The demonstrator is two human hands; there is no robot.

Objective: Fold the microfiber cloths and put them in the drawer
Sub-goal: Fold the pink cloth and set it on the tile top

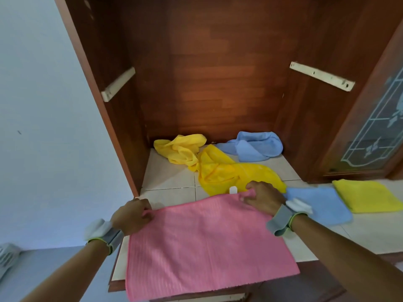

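A pink microfiber cloth (207,247) lies spread over the tiled counter (172,190), its near edge hanging past the counter's front. My left hand (133,214) pinches its far left corner and my right hand (262,198) pinches its far right corner. Behind it lie a crumpled yellow cloth (220,168) and another yellow one (181,149), with a bunched blue cloth (257,146) at the back. To the right sit a folded blue cloth (325,203) and a folded yellow cloth (366,196). No drawer shows.
The counter sits inside a wooden cabinet recess (218,73) with white shelf brackets (321,76) on both side walls. A patterned glass door (375,131) stands at the right. A pale wall (43,127) is on the left. A small white object (233,190) pokes up behind the pink cloth.
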